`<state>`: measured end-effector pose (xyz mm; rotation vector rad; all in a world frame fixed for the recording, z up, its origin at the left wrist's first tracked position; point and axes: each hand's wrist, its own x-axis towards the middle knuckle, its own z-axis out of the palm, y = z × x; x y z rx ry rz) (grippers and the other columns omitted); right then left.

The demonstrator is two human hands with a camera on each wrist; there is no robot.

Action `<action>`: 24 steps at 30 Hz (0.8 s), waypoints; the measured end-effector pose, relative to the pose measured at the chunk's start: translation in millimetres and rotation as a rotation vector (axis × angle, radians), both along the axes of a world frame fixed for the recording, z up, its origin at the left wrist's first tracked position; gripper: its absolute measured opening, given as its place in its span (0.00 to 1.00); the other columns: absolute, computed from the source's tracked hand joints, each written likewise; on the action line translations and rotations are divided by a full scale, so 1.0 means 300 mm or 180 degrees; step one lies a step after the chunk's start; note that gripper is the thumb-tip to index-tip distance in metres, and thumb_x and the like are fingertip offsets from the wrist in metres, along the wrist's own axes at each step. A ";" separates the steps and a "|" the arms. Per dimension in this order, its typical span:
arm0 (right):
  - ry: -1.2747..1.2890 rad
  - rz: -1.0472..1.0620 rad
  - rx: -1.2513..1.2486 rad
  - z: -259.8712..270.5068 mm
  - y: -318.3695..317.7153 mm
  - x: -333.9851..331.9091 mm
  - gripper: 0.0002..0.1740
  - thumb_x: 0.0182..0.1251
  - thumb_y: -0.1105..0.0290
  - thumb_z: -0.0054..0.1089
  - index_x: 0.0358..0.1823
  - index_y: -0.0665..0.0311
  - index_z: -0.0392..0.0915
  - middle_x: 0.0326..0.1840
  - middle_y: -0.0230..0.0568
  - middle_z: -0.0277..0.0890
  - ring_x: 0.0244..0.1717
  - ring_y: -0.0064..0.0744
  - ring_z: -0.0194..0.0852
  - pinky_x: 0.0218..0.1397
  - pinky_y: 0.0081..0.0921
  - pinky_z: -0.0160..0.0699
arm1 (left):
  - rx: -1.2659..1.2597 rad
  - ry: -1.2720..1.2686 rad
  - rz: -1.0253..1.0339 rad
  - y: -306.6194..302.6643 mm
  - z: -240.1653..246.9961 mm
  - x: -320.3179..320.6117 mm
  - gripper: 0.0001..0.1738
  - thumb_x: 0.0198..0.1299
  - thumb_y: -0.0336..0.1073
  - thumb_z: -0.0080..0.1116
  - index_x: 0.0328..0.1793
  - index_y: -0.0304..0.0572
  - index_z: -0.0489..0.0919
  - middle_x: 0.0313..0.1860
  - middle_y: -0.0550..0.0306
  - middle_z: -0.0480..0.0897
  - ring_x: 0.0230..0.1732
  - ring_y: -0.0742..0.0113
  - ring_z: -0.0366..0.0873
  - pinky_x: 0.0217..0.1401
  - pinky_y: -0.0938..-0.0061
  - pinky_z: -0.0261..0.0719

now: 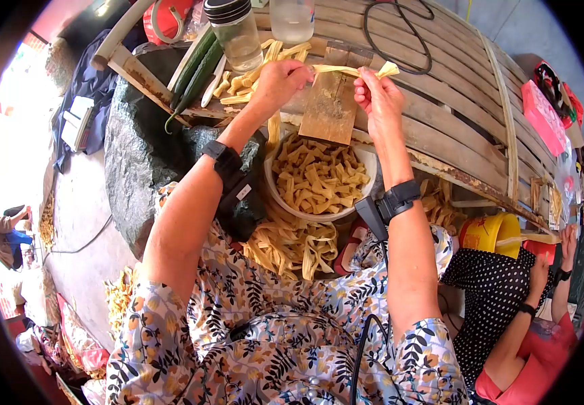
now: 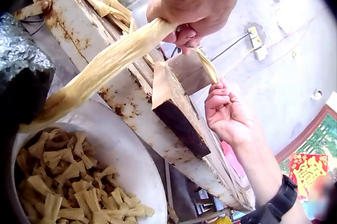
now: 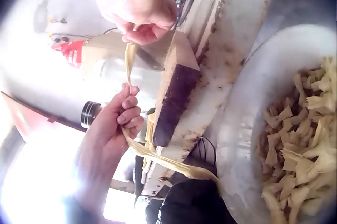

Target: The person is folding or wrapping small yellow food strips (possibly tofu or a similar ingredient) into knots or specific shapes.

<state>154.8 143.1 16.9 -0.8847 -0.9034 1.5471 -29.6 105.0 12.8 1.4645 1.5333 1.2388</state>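
Observation:
A long, soft, pale-yellow strip [image 1: 336, 69] is stretched between both hands above a wooden block [image 1: 332, 111]. My left hand [image 1: 282, 82] grips it, and a long tail of the strip [image 2: 105, 66] hangs from that hand towards the basin in the left wrist view. With thumb and fingertips my right hand [image 1: 381, 98] pinches the strip near its other end, where a frayed, bunched tip sticks out past the fingers. Below the hands stands a white basin [image 1: 373, 169] full of short yellow knotted pieces [image 1: 319, 175]. More yellow pieces [image 1: 238, 84] lie beside the left hand.
The slatted table [image 1: 454, 111] has a rusty front edge. On it stand a dark-lidded jar [image 1: 238, 44] and a clear container [image 1: 292, 23]; green cucumbers [image 1: 197, 71] lie at left. A black cable [image 1: 430, 50] loops behind. Right, a person sits near a yellow bucket [image 1: 498, 233].

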 end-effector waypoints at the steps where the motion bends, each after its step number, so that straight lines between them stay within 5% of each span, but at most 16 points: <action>1: -0.0016 -0.0032 0.0002 -0.006 0.005 -0.004 0.08 0.57 0.70 0.61 0.32 0.68 0.76 0.23 0.35 0.73 0.19 0.17 0.67 0.21 0.12 0.68 | -0.0002 0.0002 0.0039 0.004 -0.008 -0.003 0.13 0.59 0.37 0.52 0.28 0.37 0.79 0.16 0.70 0.67 0.19 0.83 0.60 0.21 0.86 0.58; 7: 0.0124 -0.0032 -0.0018 -0.040 0.028 -0.004 0.08 0.57 0.71 0.60 0.32 0.69 0.75 0.24 0.35 0.73 0.20 0.17 0.66 0.21 0.13 0.67 | 0.0397 0.0189 0.0119 0.027 -0.037 -0.006 0.11 0.53 0.38 0.54 0.29 0.37 0.80 0.15 0.60 0.74 0.18 0.75 0.66 0.22 0.78 0.65; 10: 0.0178 -0.0011 0.0045 -0.014 0.025 0.003 0.07 0.57 0.71 0.60 0.31 0.70 0.75 0.24 0.36 0.73 0.20 0.18 0.66 0.21 0.13 0.67 | 0.0264 0.0254 0.0068 0.004 0.000 0.006 0.12 0.57 0.36 0.53 0.27 0.36 0.79 0.16 0.69 0.68 0.21 0.82 0.62 0.24 0.85 0.60; 16: 0.0108 -0.0139 0.0027 -0.024 0.033 0.007 0.08 0.57 0.71 0.60 0.31 0.70 0.75 0.23 0.36 0.73 0.19 0.18 0.66 0.20 0.12 0.66 | 0.0373 0.0327 0.0099 0.011 0.008 0.023 0.11 0.54 0.38 0.54 0.28 0.37 0.80 0.16 0.60 0.74 0.18 0.74 0.67 0.23 0.77 0.66; 19: -0.0212 -0.0156 0.0002 -0.049 0.043 0.000 0.08 0.57 0.72 0.60 0.30 0.71 0.75 0.22 0.36 0.73 0.18 0.18 0.66 0.20 0.13 0.66 | 0.0212 0.0374 0.0184 0.015 -0.006 0.025 0.12 0.56 0.38 0.54 0.29 0.37 0.80 0.17 0.68 0.69 0.20 0.81 0.62 0.22 0.83 0.60; 22: -0.0741 -0.0356 0.0239 -0.094 0.044 0.008 0.07 0.56 0.73 0.59 0.28 0.71 0.75 0.20 0.36 0.73 0.17 0.18 0.66 0.20 0.14 0.65 | 0.0267 0.0892 0.0476 0.031 -0.110 -0.016 0.11 0.53 0.37 0.54 0.29 0.37 0.80 0.16 0.59 0.74 0.17 0.70 0.68 0.22 0.75 0.66; 24: -0.0773 -0.0353 0.0364 -0.084 0.035 0.035 0.06 0.56 0.73 0.59 0.27 0.70 0.75 0.20 0.36 0.73 0.17 0.18 0.66 0.19 0.14 0.65 | 0.0333 0.0437 0.0356 0.029 -0.121 -0.041 0.10 0.55 0.36 0.53 0.30 0.38 0.81 0.16 0.64 0.72 0.17 0.77 0.65 0.21 0.80 0.63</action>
